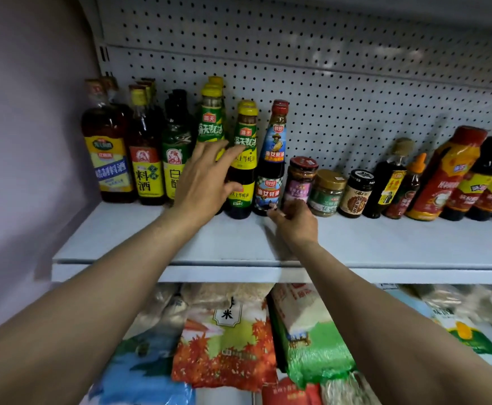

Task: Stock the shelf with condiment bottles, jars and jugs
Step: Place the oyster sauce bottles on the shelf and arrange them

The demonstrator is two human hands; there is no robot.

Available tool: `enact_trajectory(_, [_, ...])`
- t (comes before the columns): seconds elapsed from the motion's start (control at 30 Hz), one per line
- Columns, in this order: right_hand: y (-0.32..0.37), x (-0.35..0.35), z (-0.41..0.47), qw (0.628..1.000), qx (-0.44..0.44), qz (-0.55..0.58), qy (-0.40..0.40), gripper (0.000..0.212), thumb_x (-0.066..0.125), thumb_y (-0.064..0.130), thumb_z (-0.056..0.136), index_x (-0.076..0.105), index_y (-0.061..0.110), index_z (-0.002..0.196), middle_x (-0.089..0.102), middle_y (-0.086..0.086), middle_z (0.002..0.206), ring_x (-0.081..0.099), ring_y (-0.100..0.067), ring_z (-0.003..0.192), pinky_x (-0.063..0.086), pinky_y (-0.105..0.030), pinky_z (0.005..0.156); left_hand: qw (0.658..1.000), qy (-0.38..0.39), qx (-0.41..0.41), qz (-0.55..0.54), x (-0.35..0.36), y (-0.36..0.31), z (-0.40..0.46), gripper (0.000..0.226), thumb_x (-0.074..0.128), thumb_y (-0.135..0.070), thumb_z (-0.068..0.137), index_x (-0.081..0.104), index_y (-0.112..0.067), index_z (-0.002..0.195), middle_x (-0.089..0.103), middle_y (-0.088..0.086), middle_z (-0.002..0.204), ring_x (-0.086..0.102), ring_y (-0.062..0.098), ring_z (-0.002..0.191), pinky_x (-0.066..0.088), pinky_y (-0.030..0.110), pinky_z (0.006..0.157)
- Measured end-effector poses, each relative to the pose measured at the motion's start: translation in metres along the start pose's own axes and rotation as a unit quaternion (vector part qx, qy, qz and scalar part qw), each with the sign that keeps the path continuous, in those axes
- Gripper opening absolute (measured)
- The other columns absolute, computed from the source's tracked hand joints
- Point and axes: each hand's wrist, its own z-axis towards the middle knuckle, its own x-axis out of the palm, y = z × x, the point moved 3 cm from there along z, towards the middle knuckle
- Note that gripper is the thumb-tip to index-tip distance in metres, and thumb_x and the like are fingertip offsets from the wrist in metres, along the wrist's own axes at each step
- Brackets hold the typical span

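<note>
A white shelf (238, 244) carries a row of condiment bottles and jars along its pegboard back. My left hand (206, 176) reaches in with fingers spread, its fingertips touching a yellow-capped, green-labelled oyster sauce bottle (243, 171). A like bottle (211, 118) stands behind my left hand. My right hand (295, 219) is low on the shelf with curled fingers at the base of a dark jar with a red lid (301, 178). A red-capped bottle with a blue label (272, 159) stands between the two hands. Whether the right hand's fingers close round the jar stays hidden.
Cooking wine and vinegar bottles (113, 147) fill the left end against the side wall. Small jars (326, 191) and red-labelled sauce bottles (446, 176) run to the right. Bags of rice (227, 340) lie on the level below. The shelf's front strip is bare.
</note>
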Motion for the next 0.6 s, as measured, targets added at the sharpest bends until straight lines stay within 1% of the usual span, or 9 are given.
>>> enact_trajectory(0.07, [0.007, -0.005, -0.009, 0.999, -0.022, -0.021, 0.024, 0.054, 0.077, 0.043, 0.081, 0.055, 0.017, 0.122, 0.068, -0.005, 0.118, 0.064, -0.027, 0.106, 0.044, -0.029, 0.08, 0.997, 0.022, -0.059, -0.036, -0.001, 0.002, -0.022, 0.074, 0.08, -0.025, 0.077, 0.047, -0.022, 0.143, 0.045, 0.011, 0.137, 0.041, 0.029, 0.125, 0.045, 0.045, 0.097])
enact_trajectory(0.17, [0.019, -0.015, -0.028, 0.995, -0.067, -0.049, 0.059, 0.06, 0.079, 0.038, 0.081, 0.051, 0.019, 0.13, 0.065, -0.008, 0.127, 0.062, -0.03, 0.111, 0.05, -0.038, 0.09, 0.987, 0.078, -0.131, -0.053, 0.0, 0.003, -0.056, 0.071, 0.08, -0.02, 0.079, 0.047, -0.024, 0.142, 0.042, 0.01, 0.133, 0.048, 0.029, 0.118, 0.045, 0.04, 0.096])
enact_trajectory(0.23, [0.025, -0.023, -0.043, 0.989, -0.098, -0.073, 0.085, 0.064, 0.079, 0.034, 0.081, 0.048, 0.02, 0.135, 0.063, -0.011, 0.128, 0.06, -0.033, 0.112, 0.051, -0.045, 0.092, 0.979, 0.109, -0.165, -0.043, -0.002, 0.0, -0.078, 0.07, 0.079, -0.02, 0.08, 0.046, -0.024, 0.141, 0.04, 0.01, 0.133, 0.046, 0.03, 0.12, 0.044, 0.039, 0.097])
enact_trajectory(0.3, [0.028, -0.03, -0.06, 0.978, -0.134, -0.109, 0.118, 0.067, 0.078, 0.031, 0.082, 0.045, 0.021, 0.139, 0.06, -0.013, 0.13, 0.059, -0.033, 0.114, 0.051, -0.044, 0.093, 0.973, 0.119, -0.197, -0.029, -0.007, -0.005, -0.101, 0.068, 0.079, -0.019, 0.08, 0.047, -0.025, 0.14, 0.039, 0.009, 0.134, 0.044, 0.03, 0.123, 0.044, 0.04, 0.096])
enact_trajectory(0.4, [0.028, -0.041, -0.091, 0.949, -0.206, -0.175, 0.161, 0.064, 0.077, 0.032, 0.083, 0.046, 0.024, 0.139, 0.056, -0.01, 0.132, 0.057, -0.029, 0.115, 0.048, -0.036, 0.089, 0.962, 0.133, -0.238, 0.0, -0.018, -0.017, -0.138, 0.066, 0.078, -0.018, 0.081, 0.047, -0.026, 0.138, 0.038, 0.009, 0.137, 0.04, 0.03, 0.127, 0.045, 0.045, 0.097])
enact_trajectory(0.43, [0.025, -0.044, -0.102, 0.937, -0.232, -0.197, 0.173, 0.062, 0.076, 0.032, 0.084, 0.047, 0.024, 0.138, 0.055, -0.009, 0.131, 0.055, -0.029, 0.116, 0.046, -0.035, 0.088, 0.957, 0.14, -0.253, 0.014, -0.022, -0.021, -0.151, 0.065, 0.077, -0.018, 0.081, 0.046, -0.026, 0.138, 0.037, 0.009, 0.138, 0.038, 0.03, 0.128, 0.045, 0.046, 0.097])
enact_trajectory(0.5, [0.018, -0.049, -0.124, 0.912, -0.277, -0.226, 0.199, 0.059, 0.075, 0.032, 0.085, 0.049, 0.023, 0.137, 0.054, -0.008, 0.132, 0.05, -0.029, 0.122, 0.045, -0.037, 0.091, 0.946, 0.161, -0.276, 0.051, -0.03, -0.032, -0.179, 0.065, 0.075, -0.02, 0.082, 0.046, -0.027, 0.139, 0.036, 0.01, 0.142, 0.036, 0.032, 0.13, 0.045, 0.046, 0.098])
enact_trajectory(0.6, [0.003, -0.053, -0.152, 0.882, -0.321, -0.255, 0.232, 0.057, 0.073, 0.033, 0.086, 0.05, 0.023, 0.137, 0.056, -0.007, 0.133, 0.043, -0.027, 0.129, 0.044, -0.037, 0.095, 0.93, 0.189, -0.301, 0.091, -0.041, -0.052, -0.224, 0.068, 0.073, -0.028, 0.081, 0.043, -0.029, 0.141, 0.037, 0.01, 0.145, 0.039, 0.035, 0.129, 0.045, 0.044, 0.098])
